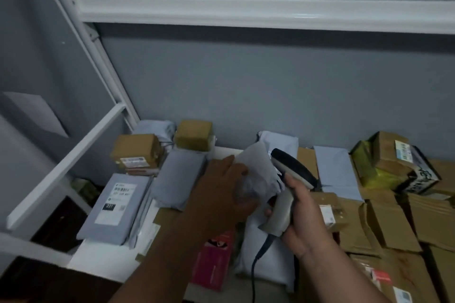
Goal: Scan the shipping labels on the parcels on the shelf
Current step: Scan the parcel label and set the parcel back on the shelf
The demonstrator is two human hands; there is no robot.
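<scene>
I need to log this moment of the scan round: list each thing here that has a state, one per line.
Left hand: grips the white soft parcel.
White soft parcel: lifted, tilted; label side hidden.
Right hand: grips the scanner's handle.
Scanner: held up, head beside the parcel.
Grey mailer: lying flat, label up.
Flattened cartons: folded flat, stacked.

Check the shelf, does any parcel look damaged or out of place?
Yes. The brown cardboard box at the far right looks crushed and sits tilted on a yellow-green bag. The flattened cardboard mailers near it look creased and torn at the edges.
</scene>
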